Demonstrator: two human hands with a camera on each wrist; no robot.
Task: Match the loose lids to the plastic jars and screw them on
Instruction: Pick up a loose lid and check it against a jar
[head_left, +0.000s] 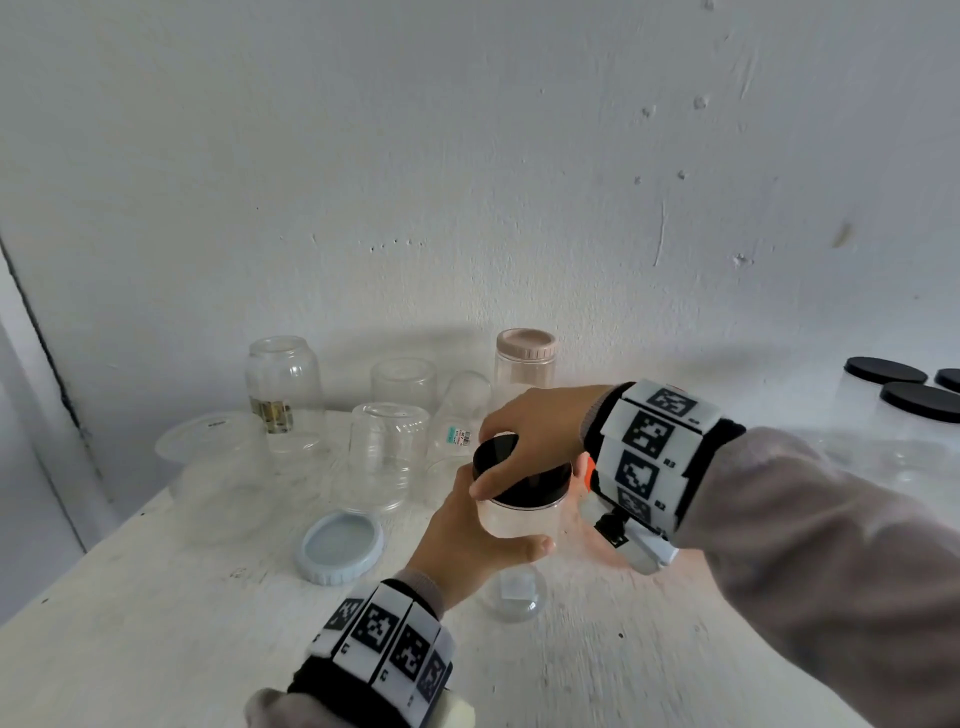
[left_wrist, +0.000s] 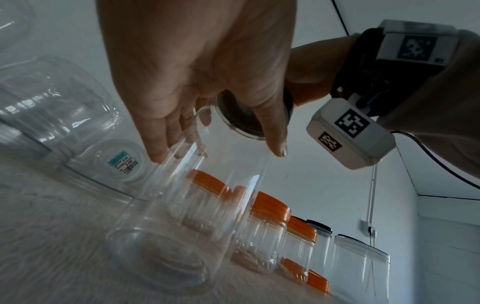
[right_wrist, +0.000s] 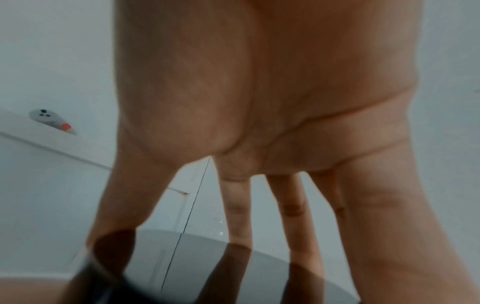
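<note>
A clear plastic jar (head_left: 522, 519) stands upright at the middle of the white table, with a black lid (head_left: 511, 470) on its mouth. My left hand (head_left: 470, 538) wraps the jar's body from the left, thumb across its front. My right hand (head_left: 524, 436) reaches in from the right and grips the lid's rim from above, fingers spread around it. From the left wrist view the same jar (left_wrist: 182, 216) shows from below, the lid (left_wrist: 246, 121) at its top. In the right wrist view the fingertips (right_wrist: 239, 224) touch the glossy lid (right_wrist: 207, 273).
A loose pale blue lid (head_left: 340, 546) lies left of the jar; a small clear lid (head_left: 514, 590) lies in front. Several open clear jars (head_left: 389, 454) and a pink-lidded jar (head_left: 525, 364) stand behind. Black-lidded jars (head_left: 914, 415) stand at right, orange-lidded jars (left_wrist: 270, 222) beyond.
</note>
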